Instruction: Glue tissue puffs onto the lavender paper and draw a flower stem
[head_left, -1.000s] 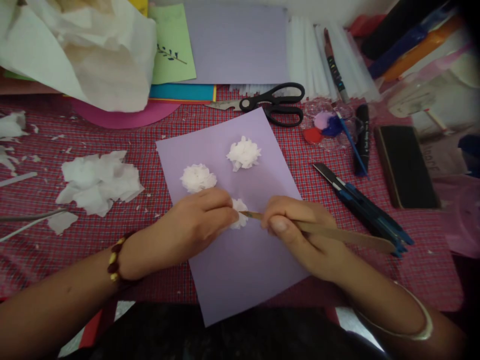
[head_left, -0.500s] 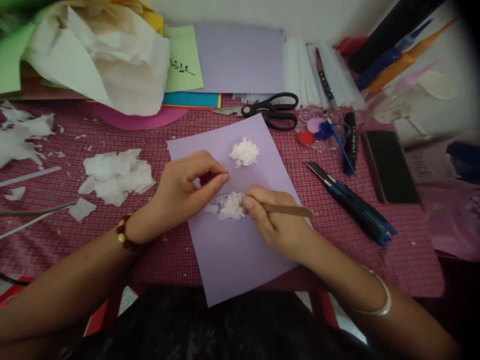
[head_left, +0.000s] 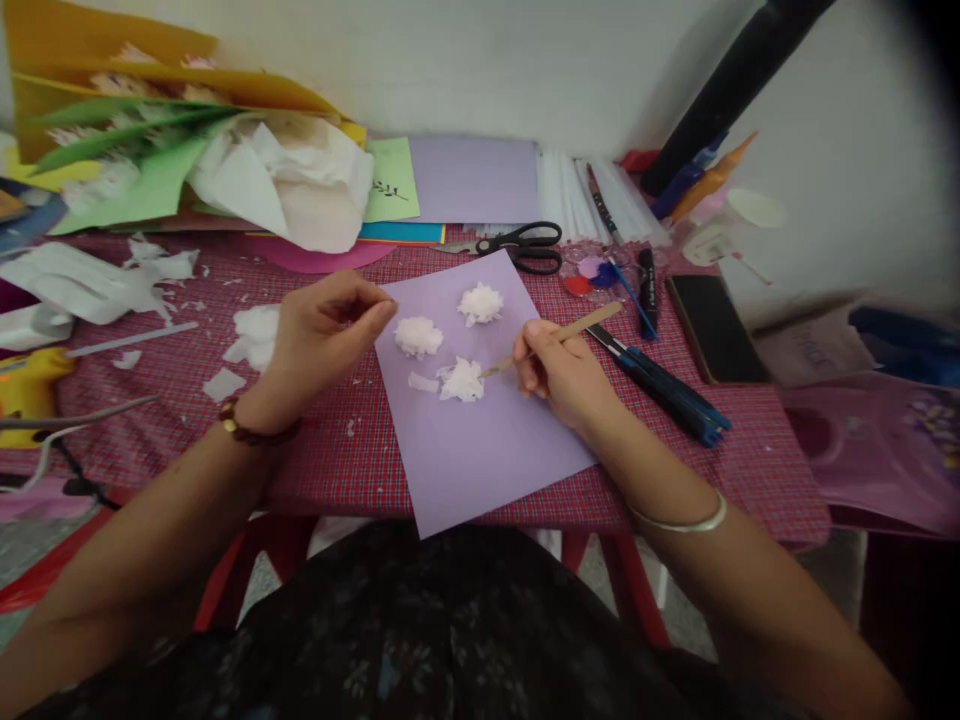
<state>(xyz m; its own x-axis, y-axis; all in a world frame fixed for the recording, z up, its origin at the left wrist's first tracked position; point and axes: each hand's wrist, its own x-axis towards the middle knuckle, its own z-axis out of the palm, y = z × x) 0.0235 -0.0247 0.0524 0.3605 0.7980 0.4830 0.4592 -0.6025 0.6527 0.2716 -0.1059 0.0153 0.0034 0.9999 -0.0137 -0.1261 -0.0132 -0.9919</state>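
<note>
A purple sheet of paper (head_left: 480,470) lies at an angle before me, with three ruffled white paper clusters on it. My right hand (head_left: 559,365) grips a flat wooden stick (head_left: 589,320); its lower tip touches or nearly touches the nearest white cluster (head_left: 461,380). A short white paper strip (head_left: 423,382) lies beside that cluster. My left hand (head_left: 330,325) hovers over the sheet's left edge, thumb and forefinger pinched together; whatever they hold is hidden or too small to name. Close to it are the second cluster (head_left: 418,337) and, farther right, the third (head_left: 481,304).
White paper pieces (head_left: 255,335) lie left, near a yellow glue gun (head_left: 34,390). Black-handled scissors (head_left: 525,245) lie behind the sheet. To the right are a utility knife (head_left: 660,385), a marker (head_left: 648,295) and a phone (head_left: 718,330). Coloured papers (head_left: 472,180) stand against the wall.
My left hand has moved left, uncovering the second white cluster. My right hand has drawn back to the right from the nearest cluster, and the stick now tilts upward. The camera view has shifted.
</note>
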